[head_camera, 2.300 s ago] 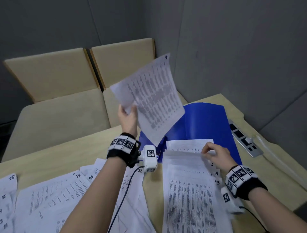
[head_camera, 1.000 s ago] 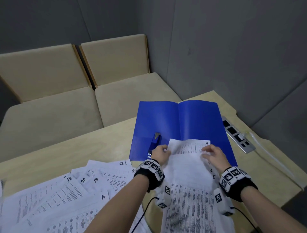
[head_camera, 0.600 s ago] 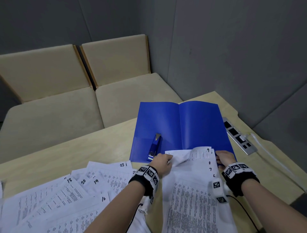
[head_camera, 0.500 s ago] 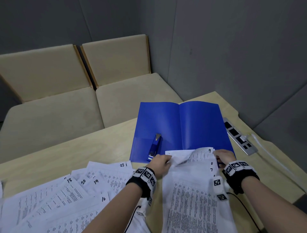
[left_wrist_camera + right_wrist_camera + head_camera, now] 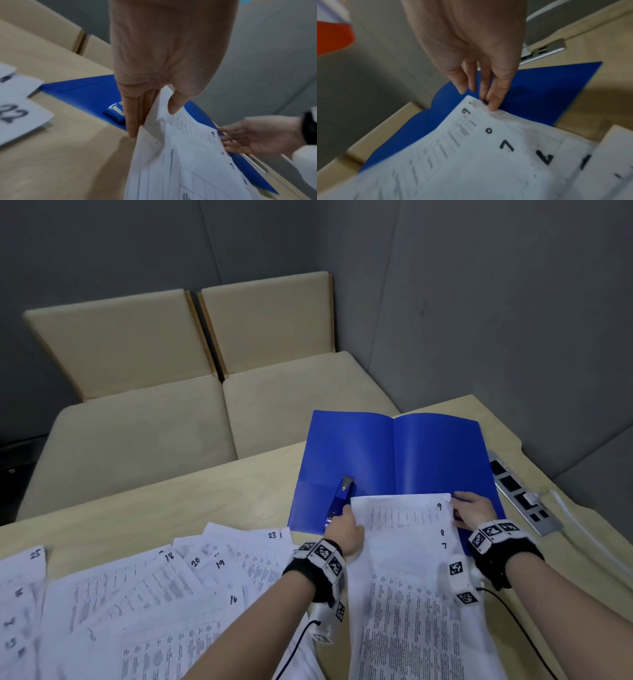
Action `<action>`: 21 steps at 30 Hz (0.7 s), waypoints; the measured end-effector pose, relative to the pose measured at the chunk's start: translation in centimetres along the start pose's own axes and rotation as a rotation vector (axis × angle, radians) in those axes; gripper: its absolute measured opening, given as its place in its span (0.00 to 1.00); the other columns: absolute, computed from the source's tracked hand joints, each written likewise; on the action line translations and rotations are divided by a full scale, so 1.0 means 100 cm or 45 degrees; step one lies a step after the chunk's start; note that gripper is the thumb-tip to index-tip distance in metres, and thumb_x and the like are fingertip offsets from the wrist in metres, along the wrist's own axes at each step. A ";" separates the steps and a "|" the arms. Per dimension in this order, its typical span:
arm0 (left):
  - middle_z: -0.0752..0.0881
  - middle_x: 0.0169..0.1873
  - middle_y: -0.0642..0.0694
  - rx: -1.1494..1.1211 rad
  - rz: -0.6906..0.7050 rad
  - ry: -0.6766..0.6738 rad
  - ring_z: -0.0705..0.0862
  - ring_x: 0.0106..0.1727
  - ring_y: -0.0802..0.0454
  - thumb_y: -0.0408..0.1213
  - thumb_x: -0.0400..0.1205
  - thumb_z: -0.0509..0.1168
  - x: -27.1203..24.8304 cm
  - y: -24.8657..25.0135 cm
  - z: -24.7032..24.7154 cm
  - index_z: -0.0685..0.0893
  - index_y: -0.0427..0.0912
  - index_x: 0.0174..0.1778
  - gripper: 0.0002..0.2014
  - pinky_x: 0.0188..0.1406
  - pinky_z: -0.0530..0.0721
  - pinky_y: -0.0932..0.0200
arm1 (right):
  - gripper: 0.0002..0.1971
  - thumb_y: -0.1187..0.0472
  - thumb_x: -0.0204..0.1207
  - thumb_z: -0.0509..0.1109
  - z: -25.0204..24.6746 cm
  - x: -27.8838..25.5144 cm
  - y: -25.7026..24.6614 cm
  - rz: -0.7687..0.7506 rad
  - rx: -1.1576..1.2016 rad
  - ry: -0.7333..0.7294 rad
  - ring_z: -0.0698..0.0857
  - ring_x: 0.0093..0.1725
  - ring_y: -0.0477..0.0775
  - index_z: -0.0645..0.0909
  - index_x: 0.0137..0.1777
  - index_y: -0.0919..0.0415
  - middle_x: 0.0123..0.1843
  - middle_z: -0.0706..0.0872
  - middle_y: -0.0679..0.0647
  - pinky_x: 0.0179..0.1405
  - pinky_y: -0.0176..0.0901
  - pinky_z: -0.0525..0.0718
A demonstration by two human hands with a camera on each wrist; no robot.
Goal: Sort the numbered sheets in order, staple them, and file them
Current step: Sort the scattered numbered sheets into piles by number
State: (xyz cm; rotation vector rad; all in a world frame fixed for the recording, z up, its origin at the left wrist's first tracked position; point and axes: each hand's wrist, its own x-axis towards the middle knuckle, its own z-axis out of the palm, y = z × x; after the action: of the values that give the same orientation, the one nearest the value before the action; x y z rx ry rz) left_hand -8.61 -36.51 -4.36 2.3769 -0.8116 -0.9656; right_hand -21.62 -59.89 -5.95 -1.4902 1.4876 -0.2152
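Squaring a fanned stack of sheets (image 5: 407, 577), both hands work its far end, which overlaps the near edge of the blue folder (image 5: 394, 460). The left hand (image 5: 344, 530) pinches the stack's left edge, straight fingers (image 5: 132, 121) beneath and thumb on top, as the left wrist view shows. The right hand (image 5: 471, 510) has loosely extended fingers; one fingertip (image 5: 494, 104) touches the top right corner by the handwritten 9, nothing grasped.

The thin white paper is printed with faint tables, and its staggered right edges show 9, 8 and 7. The folder lies open, smooth, glossy and flat, creased down the middle, on the pale wooden table (image 5: 191, 501). A slim blue stapler (image 5: 339, 503) with a metal nose rests on the folder's left half, just beside the left hand. To the left, loose sheets (image 5: 164, 587) spread in a messy overlap, marked 16, 18, 19, 20, 23 and 25. A grey metal socket strip (image 5: 520, 494) lies right of the folder.
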 end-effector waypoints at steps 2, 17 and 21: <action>0.80 0.60 0.32 0.140 0.007 0.061 0.80 0.60 0.33 0.36 0.84 0.54 -0.009 0.003 0.001 0.61 0.35 0.71 0.20 0.55 0.78 0.45 | 0.26 0.60 0.78 0.67 0.006 -0.016 -0.006 -0.112 -0.275 0.037 0.76 0.69 0.69 0.71 0.76 0.60 0.74 0.73 0.66 0.69 0.57 0.76; 0.79 0.59 0.44 0.426 -0.173 0.589 0.77 0.59 0.45 0.38 0.82 0.57 -0.153 -0.211 -0.073 0.74 0.43 0.64 0.14 0.53 0.78 0.51 | 0.12 0.73 0.79 0.58 0.188 -0.260 0.025 -0.358 -0.101 -0.918 0.77 0.26 0.54 0.79 0.40 0.60 0.32 0.80 0.59 0.23 0.38 0.72; 0.71 0.66 0.45 0.549 -0.406 0.312 0.72 0.68 0.45 0.56 0.73 0.68 -0.197 -0.270 -0.086 0.66 0.48 0.71 0.33 0.71 0.68 0.42 | 0.08 0.69 0.76 0.60 0.230 -0.291 0.054 -0.280 -0.419 -1.057 0.77 0.30 0.53 0.76 0.41 0.55 0.37 0.77 0.54 0.24 0.41 0.77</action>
State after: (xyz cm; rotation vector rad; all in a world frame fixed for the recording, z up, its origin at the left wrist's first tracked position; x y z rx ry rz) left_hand -4.37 -2.27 -5.34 2.9936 -0.6028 -0.6342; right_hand -15.73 -22.91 -7.03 -1.7037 0.7051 0.4957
